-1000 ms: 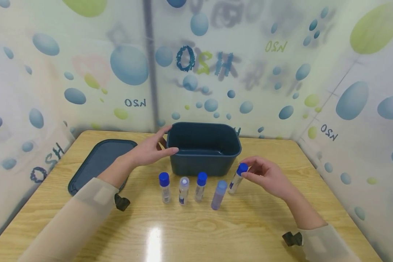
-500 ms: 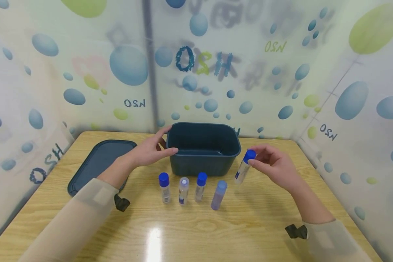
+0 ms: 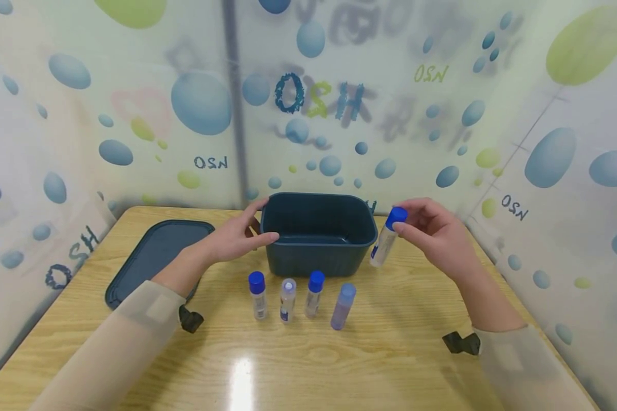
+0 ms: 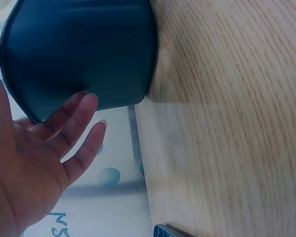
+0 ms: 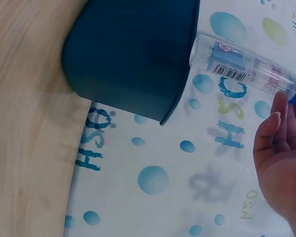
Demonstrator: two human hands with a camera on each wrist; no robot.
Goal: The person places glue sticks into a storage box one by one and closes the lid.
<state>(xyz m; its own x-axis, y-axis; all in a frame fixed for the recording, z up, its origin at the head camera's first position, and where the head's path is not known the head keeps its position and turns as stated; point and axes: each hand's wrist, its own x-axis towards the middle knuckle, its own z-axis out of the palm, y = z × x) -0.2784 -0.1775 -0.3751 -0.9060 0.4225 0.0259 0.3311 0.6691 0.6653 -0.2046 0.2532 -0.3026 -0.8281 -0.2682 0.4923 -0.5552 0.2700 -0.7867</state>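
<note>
My right hand (image 3: pixel 437 237) pinches a clear glue stick (image 3: pixel 384 245) by its blue cap and holds it tilted beside the bin's right end. In the right wrist view, the glue stick (image 5: pixel 246 69) shows a printed label and barcode; its cap is partly cut off. At the left end of the dark blue bin (image 3: pixel 316 260), my left hand (image 3: pixel 236 234) rests with thumb and index finger spread along the rim. The left wrist view has its other fingers (image 4: pixel 81 116) loosely bent near the bin wall. Several more glue sticks stand upright in front of the bin, including a purplish one (image 3: pixel 341 311).
A dark tray-like lid (image 3: pixel 159 257) lies on the wooden table (image 3: pixel 308 365) at the left, partly under the left forearm. Patterned curtains (image 3: pixel 308 154) enclose the table's back and sides. One standing glue stick (image 3: pixel 288 302) has a clear top; two have blue caps.
My right hand has lifted the blue-capped glue stick off the table and carried it up, slightly right and back, to the bin's right end. The left hand has stayed at the bin.
</note>
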